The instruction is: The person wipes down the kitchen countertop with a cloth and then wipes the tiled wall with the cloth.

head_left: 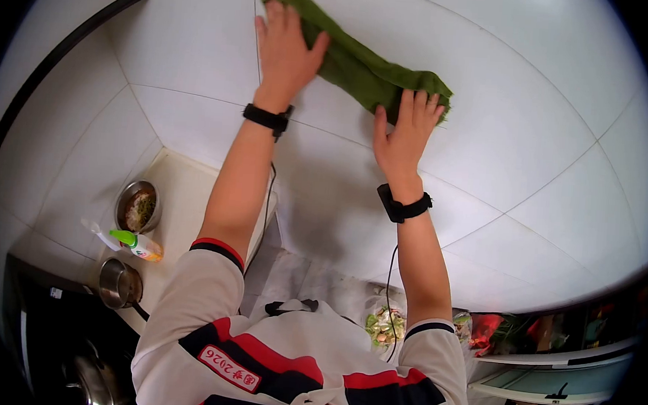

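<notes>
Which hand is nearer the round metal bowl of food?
The left hand, at the green cloth's end nearer the metal bowl; the right hand touches the other end.

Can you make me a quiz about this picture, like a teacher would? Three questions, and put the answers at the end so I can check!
1. True or false: the left hand and the right hand both touch the green cloth.

2. What colour is the top of the bottle?
A) Red
B) Green
C) Blue

3. Fill in the blank: each forearm has a black ____ near the hand.

Key: 1. True. 2. B, green. 3. Band.
</notes>
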Motion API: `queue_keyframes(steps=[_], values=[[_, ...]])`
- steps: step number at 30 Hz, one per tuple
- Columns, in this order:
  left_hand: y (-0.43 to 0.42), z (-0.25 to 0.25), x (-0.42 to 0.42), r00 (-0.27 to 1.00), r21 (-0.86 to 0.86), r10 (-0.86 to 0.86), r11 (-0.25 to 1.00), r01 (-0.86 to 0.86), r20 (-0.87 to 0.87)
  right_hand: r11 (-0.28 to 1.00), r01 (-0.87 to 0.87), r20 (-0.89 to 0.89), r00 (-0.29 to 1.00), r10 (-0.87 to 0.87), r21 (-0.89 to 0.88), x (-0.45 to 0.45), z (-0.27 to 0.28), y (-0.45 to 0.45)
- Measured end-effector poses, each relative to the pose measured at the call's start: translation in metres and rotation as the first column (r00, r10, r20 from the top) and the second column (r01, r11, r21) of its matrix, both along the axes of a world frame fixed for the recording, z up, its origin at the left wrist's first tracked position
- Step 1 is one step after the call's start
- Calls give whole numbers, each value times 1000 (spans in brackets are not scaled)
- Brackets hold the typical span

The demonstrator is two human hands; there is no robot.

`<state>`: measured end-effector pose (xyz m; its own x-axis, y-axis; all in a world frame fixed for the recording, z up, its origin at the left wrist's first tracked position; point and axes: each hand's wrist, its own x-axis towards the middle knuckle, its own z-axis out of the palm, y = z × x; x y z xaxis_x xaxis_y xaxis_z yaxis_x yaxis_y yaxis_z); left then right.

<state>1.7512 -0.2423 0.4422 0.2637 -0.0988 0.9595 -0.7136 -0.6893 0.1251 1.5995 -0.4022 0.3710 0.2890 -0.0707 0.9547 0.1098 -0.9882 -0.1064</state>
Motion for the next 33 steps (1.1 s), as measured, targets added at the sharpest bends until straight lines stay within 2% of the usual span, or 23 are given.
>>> queue_keyframes(steps=[2, 5, 8, 12, 13, 15, 18, 25, 33], values=[[19, -3, 8, 1000, -17, 14, 1000, -15, -18, 999, -31, -23, 999, 30, -8, 4, -2, 8], [22, 0, 11, 995, -52, -84, 995, 81, -51, 999, -23, -56, 998, 22, -31, 10, -2, 22], [8, 12, 8, 993, -72, -116, 990, 117, 20, 999, -8, -57, 998, 6, -41, 10, -1, 26], [-17, 23, -14, 976, -1, -192, 981, 193, 102, 998, 47, -44, 998, -49, -52, 4, 4, 20], [-28, 20, -20, 983, -5, -181, 983, 181, 28, 996, 75, -38, 996, -77, -53, -1, 6, 14], [-45, 20, -48, 943, 32, -313, 950, 312, 116, 993, 109, -12, 994, -110, -38, -10, 10, -6], [-73, 12, -63, 924, 33, -366, 931, 365, 107, 984, 179, 27, 984, -178, -10, -27, 15, -36], [-136, 7, -105, 958, 53, -261, 965, 256, 121, 924, 379, 101, 919, -382, 50, -76, 33, -122], [-205, 9, -159, 911, 80, -391, 920, 383, 129, 825, 555, 128, 815, -565, 106, -132, 38, -213]])
